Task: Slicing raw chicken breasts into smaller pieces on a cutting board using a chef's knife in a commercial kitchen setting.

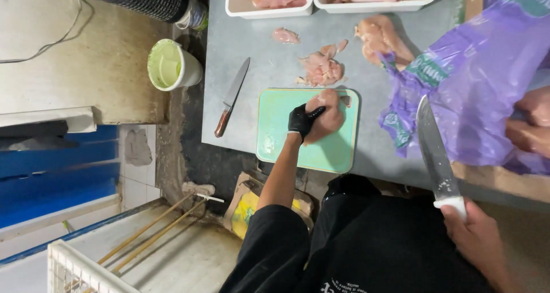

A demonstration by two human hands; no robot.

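My left hand (306, 121), in a black glove, presses a piece of raw chicken (327, 116) flat on the green cutting board (286, 138), fingers together over the meat. My right hand (475, 235) grips the white handle of a large knife (433, 149), fingers wrapped tight, blade held off the board beside the purple bag (475, 92). 1 more knife (232, 97) lies left of the board.

On your bench (258, 35): spare wood-handled knife (232, 97), loose meat scraps (321, 66), two white trays (269, 9) of raw meat at the far edge, purple bag (481, 92). Off the bench: pale green cup (172, 65), white crate (80, 270) on the floor.
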